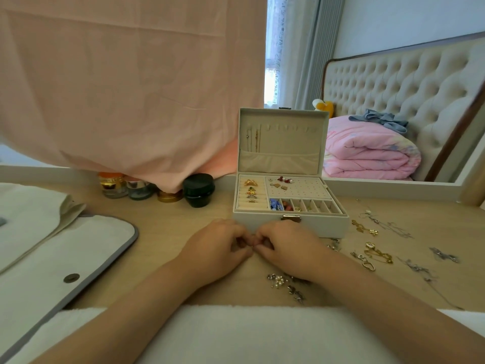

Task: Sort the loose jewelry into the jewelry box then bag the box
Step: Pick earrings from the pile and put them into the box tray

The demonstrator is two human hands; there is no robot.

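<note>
A white jewelry box [338,225] stands open on the wooden desk, with rings, earrings and beads in its tray and thin chains hung in the lid [282,137]. My left hand [212,245] and my right hand [288,245] meet just in front of the box, fingers curled and fingertips together. They seem to pinch something tiny, which is hidden between them. Loose gold and silver jewelry [378,254] lies scattered to the right of the box, and a pearl piece [278,279] lies beside my right wrist. A white fabric bag [78,248] with grey trim lies flat at the left.
Several cosmetic jars, one a black jar [198,189], stand behind at the left of the box under a hanging pink cloth [131,88]. A mirror [393,101] behind the desk reflects a bed and a pink quilt. A white towel [236,334] covers the near edge.
</note>
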